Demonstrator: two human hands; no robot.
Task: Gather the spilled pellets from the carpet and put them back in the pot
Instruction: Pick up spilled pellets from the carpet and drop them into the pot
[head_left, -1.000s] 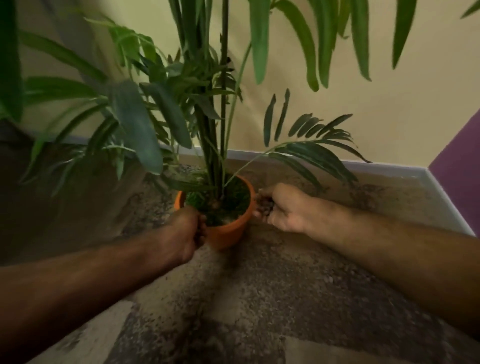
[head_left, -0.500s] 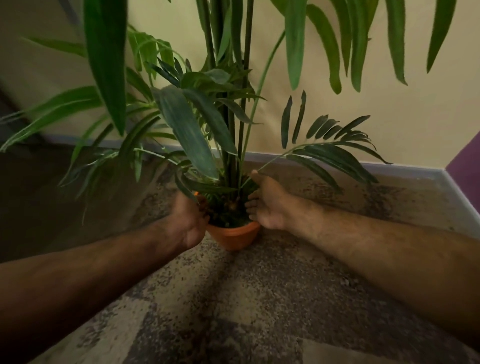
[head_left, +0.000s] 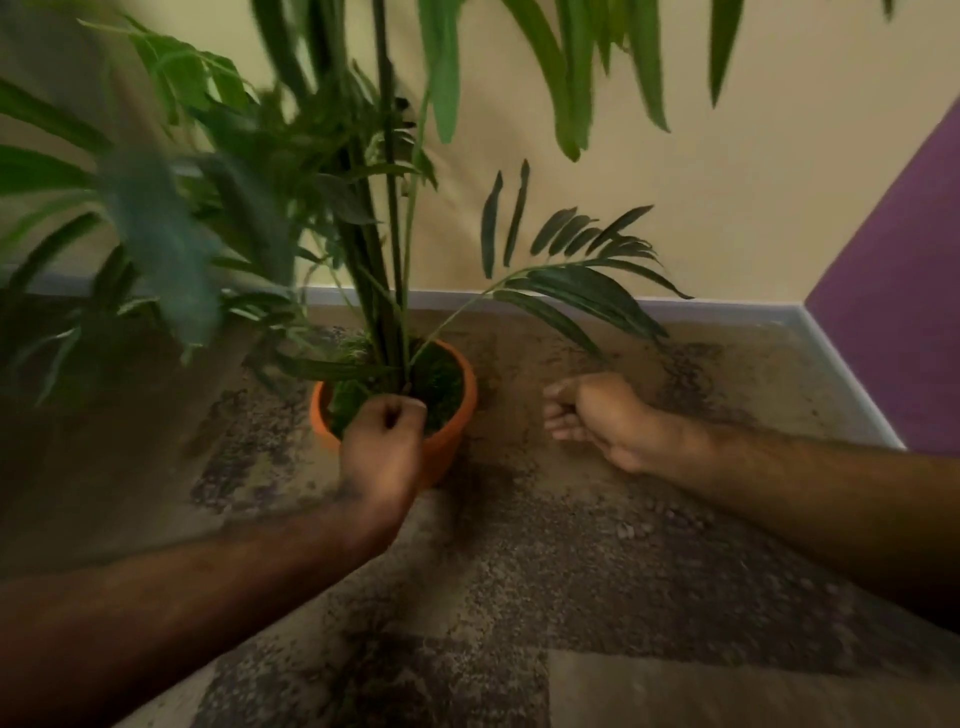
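Observation:
The orange pot (head_left: 457, 421) stands on the carpet and holds a tall palm plant (head_left: 387, 260) in dark soil. My left hand (head_left: 382, 441) is closed into a fist over the pot's near rim; whether it holds anything is hidden. My right hand (head_left: 592, 415) hovers low over the carpet to the right of the pot, apart from it, with its fingers curled in and nothing visible in them. A few small brown pellets (head_left: 638, 527) lie on the carpet below my right forearm.
The patterned brown and grey carpet (head_left: 519, 597) runs to a pale skirting board (head_left: 727, 309) under a cream wall. A purple wall (head_left: 893, 312) closes the right side. Long fronds (head_left: 576, 291) hang over the floor to the left and right of the pot.
My right hand has pulled back from over the pot to the carpet on the right. My left hand has shifted from the pot's left side to its near rim. The view is tilted lower.

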